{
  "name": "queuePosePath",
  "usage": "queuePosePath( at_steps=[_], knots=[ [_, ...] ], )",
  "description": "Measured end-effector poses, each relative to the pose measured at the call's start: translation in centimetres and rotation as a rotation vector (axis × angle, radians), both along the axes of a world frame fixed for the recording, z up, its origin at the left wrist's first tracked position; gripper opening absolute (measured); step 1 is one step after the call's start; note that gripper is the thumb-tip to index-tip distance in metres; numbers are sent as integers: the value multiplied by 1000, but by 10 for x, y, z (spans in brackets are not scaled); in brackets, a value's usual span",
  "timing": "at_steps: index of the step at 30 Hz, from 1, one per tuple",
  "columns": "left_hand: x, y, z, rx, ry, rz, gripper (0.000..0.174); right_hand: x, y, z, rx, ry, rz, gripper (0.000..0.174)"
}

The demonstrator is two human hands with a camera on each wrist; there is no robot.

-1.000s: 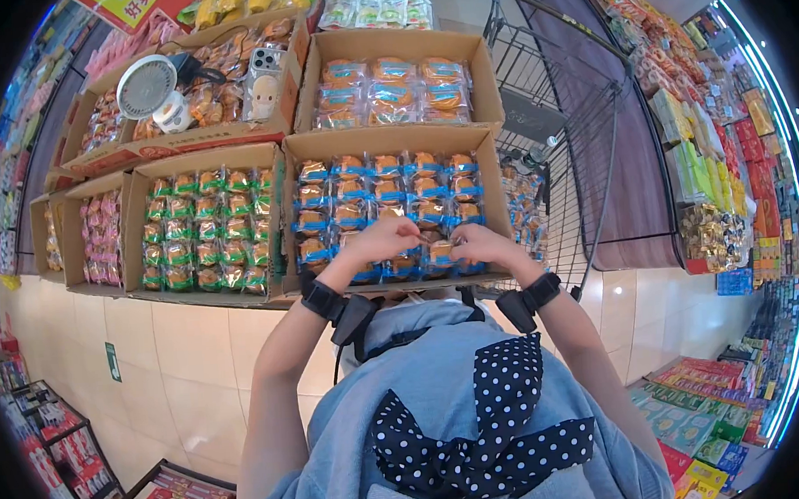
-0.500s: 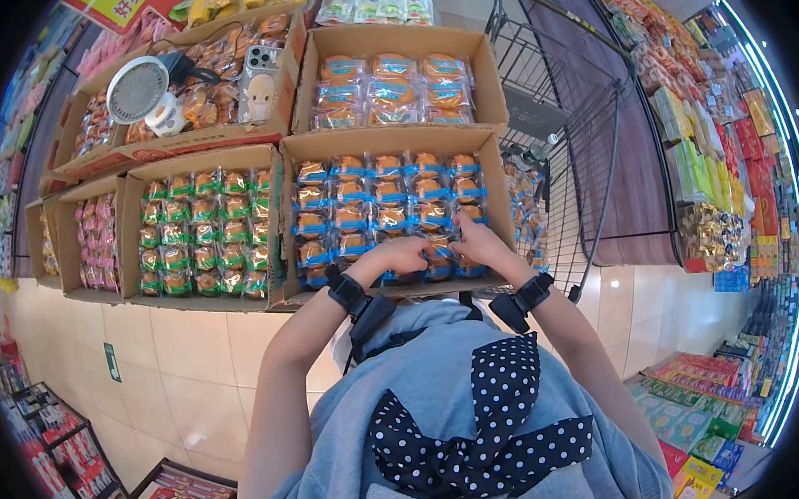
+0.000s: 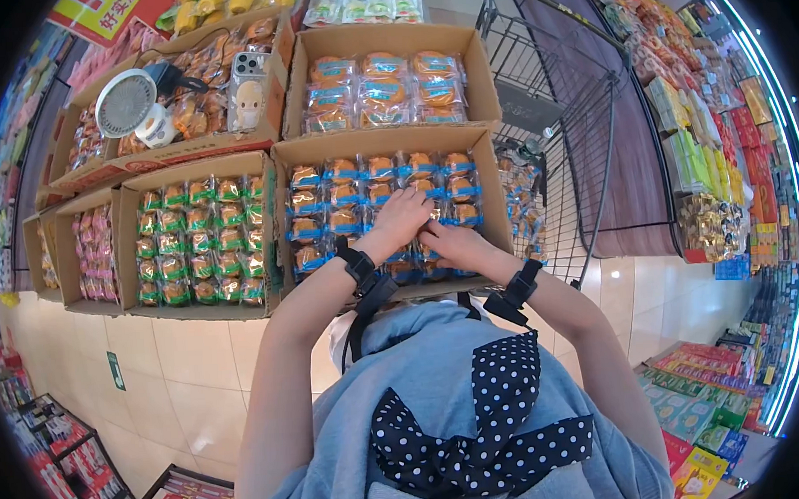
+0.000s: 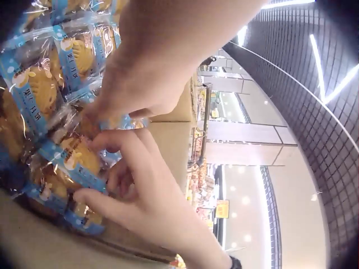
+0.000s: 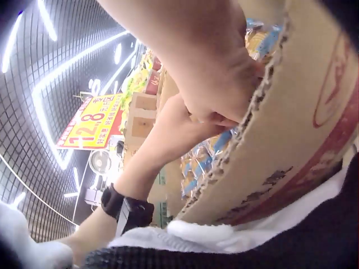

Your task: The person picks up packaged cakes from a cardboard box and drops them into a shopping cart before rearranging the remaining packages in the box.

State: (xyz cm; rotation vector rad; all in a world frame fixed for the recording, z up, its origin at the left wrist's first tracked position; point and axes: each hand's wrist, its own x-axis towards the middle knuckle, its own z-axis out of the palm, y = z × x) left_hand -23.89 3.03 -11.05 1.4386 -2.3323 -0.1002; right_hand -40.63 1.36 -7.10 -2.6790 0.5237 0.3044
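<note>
Several mooncakes in clear wrappers with blue bands (image 3: 308, 229) fill the front cardboard box (image 3: 385, 142) in rows. My left hand (image 3: 402, 215) reaches over the middle rows, its fingers down among the packets; the fingertips are hidden in the left wrist view. Close beside it, my right hand (image 3: 458, 245) is low over the near rows. In the left wrist view, the right hand (image 4: 148, 193) has its thumb and bent forefinger around a wrapped mooncake (image 4: 78, 159). Both hands (image 5: 224, 84) overlap behind the torn box edge (image 5: 238, 134) in the right wrist view.
Left of it stands a box of green-banded mooncakes (image 3: 202, 233). Behind is a box of larger packets (image 3: 382, 92). A small fan (image 3: 126, 103) and a phone (image 3: 247, 90) lie on the back left box. A shopping cart (image 3: 561, 142) stands close on the right.
Both hands were together over a near-row packet, then moved slightly apart. Now the left hand has shifted forward over the middle rows, and the right hand has drawn in beside it.
</note>
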Motion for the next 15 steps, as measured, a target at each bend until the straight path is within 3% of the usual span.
queuePosePath(
  at_steps=[4, 10, 15],
  knots=[
    [2, -3, 10, 178, -72, 0, 25, 3, -3, -3, 70, 65, 28, 53],
    [7, -5, 9, 186, 35, 9, 34, 7, -4, 6, 117, 92, -14, 48],
    [4, -3, 11, 334, 37, 84, 30, 3, -10, 1, 81, 33, -4, 48]
  ],
)
